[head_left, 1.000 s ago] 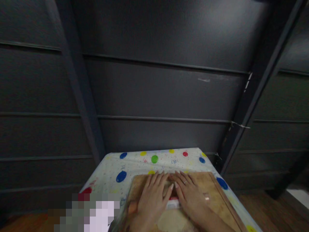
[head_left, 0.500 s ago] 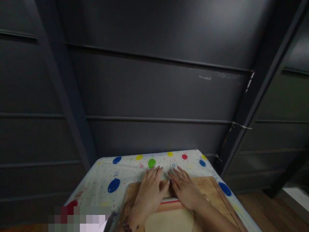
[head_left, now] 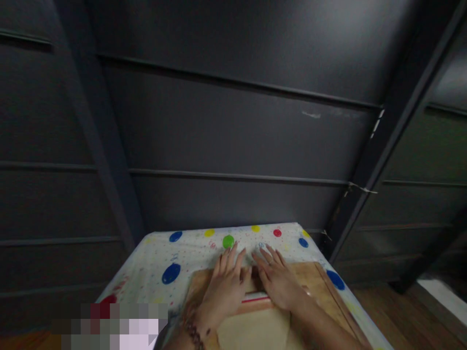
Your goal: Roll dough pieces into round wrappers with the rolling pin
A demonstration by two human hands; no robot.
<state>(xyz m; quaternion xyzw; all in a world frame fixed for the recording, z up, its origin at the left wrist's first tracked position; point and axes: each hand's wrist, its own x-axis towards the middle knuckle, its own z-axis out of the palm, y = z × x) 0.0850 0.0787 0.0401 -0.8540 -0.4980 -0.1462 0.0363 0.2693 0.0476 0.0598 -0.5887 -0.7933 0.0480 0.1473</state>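
Note:
My left hand [head_left: 225, 286] lies palm down with the fingers stretched forward over the far part of a wooden board [head_left: 310, 287]. Beside it my right hand [head_left: 278, 283] is also palm down, fingers spread, with a ring on one finger. Both hands rest over something brownish whose kind I cannot make out, as they mostly cover it. Between the wrists runs a thin red and white strip [head_left: 256, 298]. Just nearer to me a pale, flat, smooth sheet [head_left: 255, 330] lies on the board. Neither hand is closed round anything.
A white tablecloth [head_left: 146, 262] with coloured balloon prints covers the table under the board. Dark metal wall panels [head_left: 233, 121] stand right behind the table. Wooden floor [head_left: 379, 311] shows at the right. A blurred patch hides the lower left.
My fingers have spread slightly and more of the strip shows between my hands. The view has tilted a little, so the table sits slightly higher in it.

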